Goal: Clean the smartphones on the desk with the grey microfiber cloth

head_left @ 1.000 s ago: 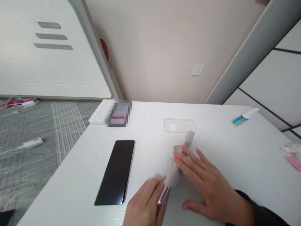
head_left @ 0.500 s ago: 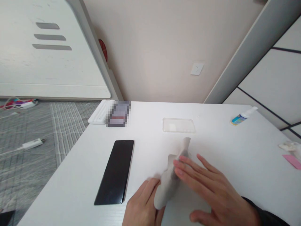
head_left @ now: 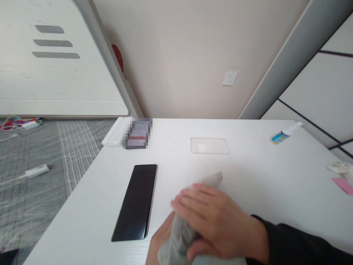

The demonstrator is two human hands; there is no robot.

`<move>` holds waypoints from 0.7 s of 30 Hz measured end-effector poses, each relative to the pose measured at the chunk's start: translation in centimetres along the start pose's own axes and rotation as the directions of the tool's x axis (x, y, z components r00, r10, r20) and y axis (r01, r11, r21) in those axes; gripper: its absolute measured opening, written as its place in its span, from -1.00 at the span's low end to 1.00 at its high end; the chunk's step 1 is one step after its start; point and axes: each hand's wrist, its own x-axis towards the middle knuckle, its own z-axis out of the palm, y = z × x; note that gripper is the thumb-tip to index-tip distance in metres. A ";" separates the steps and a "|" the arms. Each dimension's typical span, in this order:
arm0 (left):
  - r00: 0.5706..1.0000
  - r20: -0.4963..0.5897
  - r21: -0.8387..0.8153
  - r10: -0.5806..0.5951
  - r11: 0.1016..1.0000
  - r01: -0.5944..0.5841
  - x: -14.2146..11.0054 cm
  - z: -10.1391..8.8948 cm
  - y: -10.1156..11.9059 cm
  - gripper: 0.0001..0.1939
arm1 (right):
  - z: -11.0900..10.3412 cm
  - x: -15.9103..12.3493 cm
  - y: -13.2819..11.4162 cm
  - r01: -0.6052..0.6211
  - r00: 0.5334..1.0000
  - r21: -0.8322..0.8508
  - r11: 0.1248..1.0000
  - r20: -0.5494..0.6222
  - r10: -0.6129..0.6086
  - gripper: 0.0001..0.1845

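Observation:
A soft grey cloth [head_left: 180,235] is bunched at the front of the white table, its narrow end [head_left: 214,179] pointing away from me. Only the outer edge of my left hand [head_left: 160,235] shows at the cloth's left side; its fingers are covered, and it appears closed around the cloth. My right hand [head_left: 212,219], slightly blurred, lies across the top of the cloth with its fingers stretched out to the left and its thumb nearer me. Left of both hands, a black phone [head_left: 135,202] rests screen up. Beyond the cloth lies a clear phone case [head_left: 209,145].
At the table's back left, a white tray-like case [head_left: 117,132] sits beside a pixelated box [head_left: 138,133]. A spray bottle [head_left: 285,134] leans over at the back right. A pink piece [head_left: 342,185] and crumpled white tissue [head_left: 338,168] are at the right edge. A white cable plug [head_left: 37,170] lies on the bed.
My right hand has moved left and towards me over the cloth, covering more of it. The cloth has shifted nearer to me, and my left hand is more hidden.

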 end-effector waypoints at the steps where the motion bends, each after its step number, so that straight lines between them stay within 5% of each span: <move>1: 0.999 0.017 0.013 0.044 0.999 -0.044 0.2 0.0 0.1 -0.75 | -0.2 -0.1 0.9 -0.091 0.996 0.016 0.996 0.012 0.090 -0.25; 3: 0.990 0.027 0.064 0.139 0.988 -0.141 0.5 0.2 0.5 -0.83 | -0.4 -0.2 2.1 -0.240 0.970 0.004 0.971 0.025 0.240 -0.30; 5: 0.981 0.008 0.101 0.192 0.976 -0.191 0.7 0.3 0.8 -0.85 | -0.2 -0.2 1.5 -0.258 0.966 0.017 0.966 0.026 0.258 -0.39; 10: 0.990 -0.051 0.100 0.129 0.987 -0.123 0.7 0.3 1.0 -0.83 | 1.0 -0.1 -0.6 -0.003 0.998 0.129 0.992 -0.054 0.010 -0.28; 16: 0.983 0.023 0.092 0.180 0.979 -0.181 1.5 0.1 1.4 -0.81 | -0.8 -0.7 2.3 -0.269 0.963 0.038 0.962 0.034 0.268 -0.48; 21: 0.988 -0.034 0.060 0.150 0.987 -0.148 1.2 0.0 1.2 -0.58 | 0.3 -0.1 -1.6 -0.010 0.999 0.108 0.994 0.038 0.006 -0.26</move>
